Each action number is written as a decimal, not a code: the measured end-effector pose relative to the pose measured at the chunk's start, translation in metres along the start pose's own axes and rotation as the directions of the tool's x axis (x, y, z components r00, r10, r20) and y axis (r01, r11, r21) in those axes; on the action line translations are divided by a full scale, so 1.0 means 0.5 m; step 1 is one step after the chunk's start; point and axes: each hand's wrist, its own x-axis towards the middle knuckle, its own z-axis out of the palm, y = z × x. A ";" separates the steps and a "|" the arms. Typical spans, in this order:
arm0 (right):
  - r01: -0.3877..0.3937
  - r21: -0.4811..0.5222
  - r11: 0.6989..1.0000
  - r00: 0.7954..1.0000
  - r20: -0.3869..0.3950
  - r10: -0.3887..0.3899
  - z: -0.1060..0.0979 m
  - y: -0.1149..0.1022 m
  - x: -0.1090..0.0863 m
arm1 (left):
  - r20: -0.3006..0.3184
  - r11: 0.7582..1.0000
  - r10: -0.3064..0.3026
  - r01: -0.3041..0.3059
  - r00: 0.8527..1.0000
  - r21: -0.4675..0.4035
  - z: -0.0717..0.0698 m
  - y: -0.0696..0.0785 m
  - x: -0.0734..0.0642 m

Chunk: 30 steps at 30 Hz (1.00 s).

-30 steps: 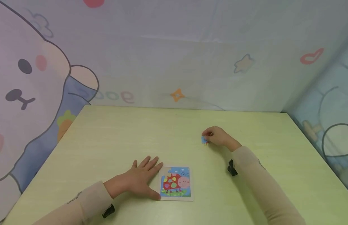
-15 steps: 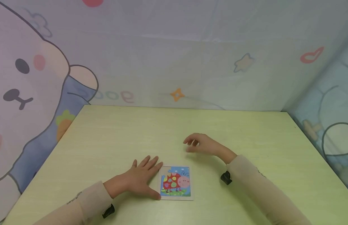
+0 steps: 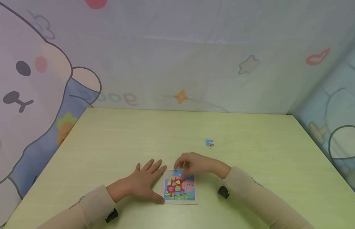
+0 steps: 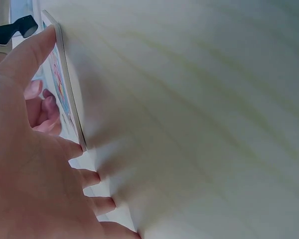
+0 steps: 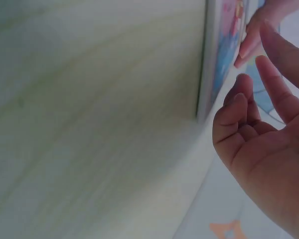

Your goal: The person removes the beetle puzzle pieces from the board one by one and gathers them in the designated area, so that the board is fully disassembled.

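A ladybug jigsaw puzzle (image 3: pixel 177 190) in a pale square frame lies flat before me; a bare pale patch shows at its upper left. My left hand (image 3: pixel 141 184) is spread beside it, thumb and index fingertip touching its left edge. Over the puzzle's top right part hovers my right hand (image 3: pixel 195 165), fingers loosely bent. In the right wrist view, thumb and index finger stand apart with nothing between them. One loose blue puzzle piece (image 3: pixel 209 143), with a bit of red and yellow, lies on the table beyond the right hand.
The pale yellow-green table (image 3: pixel 131 133) reaches back to a printed cloth backdrop (image 3: pixel 171 63) with a large cartoon bear on the left. Both sleeves carry a black wrist strap piece (image 3: pixel 223 192) near the cuff.
My right hand has left the loose piece, which stays on the table, and moved left and toward me, over the puzzle. The left hand has kept its place.
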 end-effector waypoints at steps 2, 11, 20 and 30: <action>-0.006 -0.026 1.000 1.000 0.010 0.007 0.005 0.000 0.002 | -0.001 1.000 0.002 -0.002 1.000 -0.004 0.000 0.000 -0.001; -0.029 -0.095 0.995 0.998 0.046 0.033 0.013 -0.015 0.007 | -0.004 1.000 0.010 -0.010 1.000 -0.007 0.001 -0.001 -0.001; -0.062 -0.156 0.986 0.997 0.032 0.068 0.023 -0.028 0.008 | -0.006 1.000 0.004 -0.004 1.000 -0.001 0.003 -0.001 -0.001; -0.043 -0.179 0.983 0.999 0.008 0.045 0.032 -0.030 0.004 | -0.003 1.000 0.002 -0.002 1.000 -0.001 0.003 -0.001 -0.001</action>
